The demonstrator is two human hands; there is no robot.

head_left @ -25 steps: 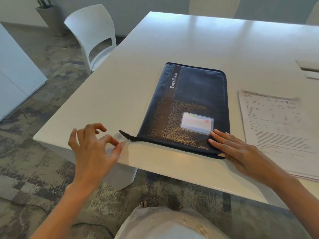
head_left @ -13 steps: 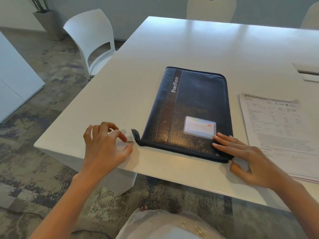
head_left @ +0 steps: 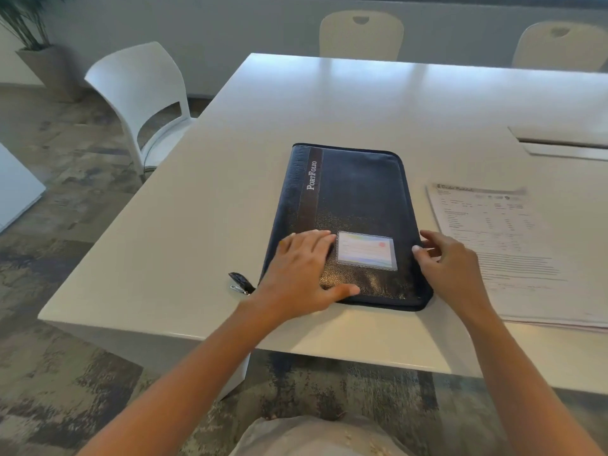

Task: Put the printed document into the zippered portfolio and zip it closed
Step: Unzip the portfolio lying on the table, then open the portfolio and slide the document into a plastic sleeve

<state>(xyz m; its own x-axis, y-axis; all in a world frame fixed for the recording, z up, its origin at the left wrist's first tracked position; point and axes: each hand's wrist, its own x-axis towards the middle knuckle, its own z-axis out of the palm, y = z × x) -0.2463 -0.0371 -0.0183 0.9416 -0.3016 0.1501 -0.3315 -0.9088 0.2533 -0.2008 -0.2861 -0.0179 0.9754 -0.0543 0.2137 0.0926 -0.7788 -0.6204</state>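
A dark blue zippered portfolio lies flat and closed on the white table, with a clear card pocket on its cover. Its zipper pull sticks out at the near left corner, untouched. My left hand rests flat on the cover's near left part, fingers spread. My right hand is at the portfolio's near right edge, fingers curled against the side. The printed document, a stack of sheets, lies on the table just right of the portfolio.
A white chair stands at the table's left side, two more chairs at the far side. A flat cable hatch sits in the table at the far right. A potted plant stands on the floor at the far left.
My left hand let go of the zipper pull and moved right onto the cover. My right hand slid off the cover to the portfolio's right edge. The view has shifted.
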